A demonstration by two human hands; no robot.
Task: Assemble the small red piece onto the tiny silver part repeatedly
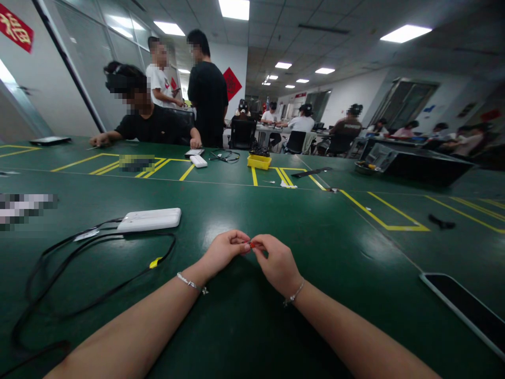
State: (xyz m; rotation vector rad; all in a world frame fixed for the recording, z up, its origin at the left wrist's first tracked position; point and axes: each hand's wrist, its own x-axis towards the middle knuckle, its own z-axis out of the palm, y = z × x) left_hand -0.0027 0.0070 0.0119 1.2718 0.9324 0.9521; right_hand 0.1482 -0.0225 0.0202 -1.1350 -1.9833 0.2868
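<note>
Both hands meet just above the green table (221, 337), fingertip to fingertip. A small red piece (252, 245) shows between them, too small for me to tell its kind. My left hand (224, 250) pinches it from the left with thumb and fingers. From the other side my right hand (276, 261) is closed on the same piece with thumb and forefinger. Each wrist wears a thin silver bracelet. The palms and the curled-in fingers are partly hidden.
To the left lies a white power bank (152, 219) with a looping black cable (98, 302). A phone-like slab (469, 310) rests at the right edge. Farther off are a yellow bin (259, 161), a black case (426, 160) and a seated person (153, 123) across the table.
</note>
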